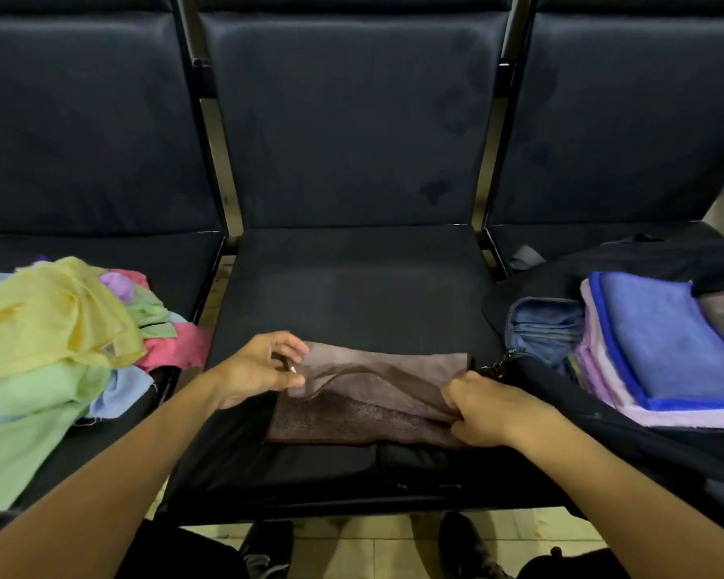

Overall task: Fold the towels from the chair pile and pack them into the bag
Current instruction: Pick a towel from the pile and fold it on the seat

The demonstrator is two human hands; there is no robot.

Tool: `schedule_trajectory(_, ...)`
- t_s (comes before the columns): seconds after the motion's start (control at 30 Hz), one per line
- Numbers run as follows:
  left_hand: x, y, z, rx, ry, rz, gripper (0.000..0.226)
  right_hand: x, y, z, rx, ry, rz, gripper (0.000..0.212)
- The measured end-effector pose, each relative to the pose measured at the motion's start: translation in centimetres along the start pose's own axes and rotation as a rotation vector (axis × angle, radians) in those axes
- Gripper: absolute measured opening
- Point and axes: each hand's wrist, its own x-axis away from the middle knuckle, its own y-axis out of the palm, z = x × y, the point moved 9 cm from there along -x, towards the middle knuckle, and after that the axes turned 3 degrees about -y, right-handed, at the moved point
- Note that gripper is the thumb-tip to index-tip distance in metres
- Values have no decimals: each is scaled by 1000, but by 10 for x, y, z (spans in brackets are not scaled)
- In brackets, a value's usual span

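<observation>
- At lower centre of the frame, the right hand (492, 409) pinches the right end of the brown towel (364, 401), fingers curled round a gathered layer, apparently to carry that layer across for the next fold.
- Left of it, the left hand (256, 369) pinches the towel's upper left corner between thumb and fingertips; this likely anchors the corner so the edges stay aligned.
- Between the two hands, the brown towel lies partly folded on the front of the middle seat (352, 286), its upper layer lifted and rippled, not yet flat.
- At right of the frame, the open bag (602, 420) rests on the neighbouring seat and holds the folded stack (661, 353) of blue and lilac towels, close by for packing.
- At left of the frame, the unfolded pile (55, 340) of yellow, green, pink and blue towels remains on the left seat, so much of the task appears outstanding.
</observation>
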Motion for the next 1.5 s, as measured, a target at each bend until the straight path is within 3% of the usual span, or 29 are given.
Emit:
schedule_trajectory(0.13,13,-2,-3,-93,-12,124,46,3,1,-2,8,12,56,28)
schedule_trajectory(0.3,33,-19,-9,-22,-40,286,36,11,-5,-6,-1,29,100,27)
schedule_trajectory(0.5,55,-11,-1,6,31,257,12,27,-15,-7,-63,47,236,27)
schedule_trajectory(0.63,67,-10,2,26,58,238,16,40,-35,-6,-163,28,446,31)
schedule_trajectory(0.73,78,-10,10,70,60,178,25,53,-53,1,-350,-4,629,9)
schedule_trajectory(0.83,88,-10,17,52,78,145,35,66,-65,6,-435,-11,739,16)
schedule_trajectory(0.9,92,-17,22,-29,122,223,35,69,-69,9,-454,3,743,14)
schedule_trajectory(1.0,96,-33,41,-229,237,484,22,68,-73,10,-564,3,681,10)
schedule_trajectory(1.07,96,-41,48,-144,238,578,16,63,-72,12,-732,24,635,11)
schedule_trajectory(1.17,89,-44,57,38,262,584,6,51,-78,18,-852,39,658,12)
schedule_trajectory(1.23,89,-50,71,143,319,616,5,47,-88,21,-816,48,734,6)
schedule_trajectory(1.3,102,-60,100,171,482,697,6,48,-104,22,-913,-2,886,6)
schedule_trajectory(1.4,140,-73,141,179,778,804,22,68,-136,14,-1112,-258,1175,18)
schedule_trajectory(1.5,162,-78,146,84,922,789,28,89,-151,5,-1064,-435,1312,25)
